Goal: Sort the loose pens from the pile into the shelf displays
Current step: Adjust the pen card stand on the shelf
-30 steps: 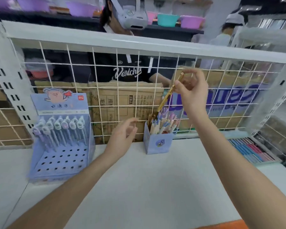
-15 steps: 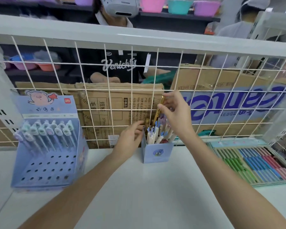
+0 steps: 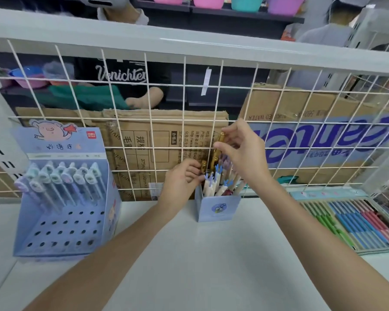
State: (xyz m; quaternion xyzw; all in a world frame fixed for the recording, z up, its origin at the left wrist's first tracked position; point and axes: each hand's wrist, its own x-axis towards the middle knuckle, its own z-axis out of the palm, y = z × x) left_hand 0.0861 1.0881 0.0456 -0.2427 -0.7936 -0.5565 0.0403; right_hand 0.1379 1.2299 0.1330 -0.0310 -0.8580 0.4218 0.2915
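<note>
A small blue pen box [image 3: 218, 208] stands on the white shelf [image 3: 211, 254] against the wire grid, full of several pens with blue and purple tops. My right hand [image 3: 243, 151] pinches a gold pen [image 3: 216, 153] near its upper end, its lower end down among the pens in the box. My left hand [image 3: 182, 179] is at the box's left rim, its curled fingers touching a second gold pen [image 3: 203, 164] and the pens beside it.
A blue tiered pen display [image 3: 61, 198] with a pig card stands at the left, its back rows filled. A flat tray of coloured pens [image 3: 357, 223] lies at the right. The white wire grid [image 3: 144, 122] backs the shelf; cardboard boxes and a person stand behind it.
My right hand has come down with the gold pen, lowering it into the blue box. My left hand has moved right and up to the box's rim. The view has shifted closer.
</note>
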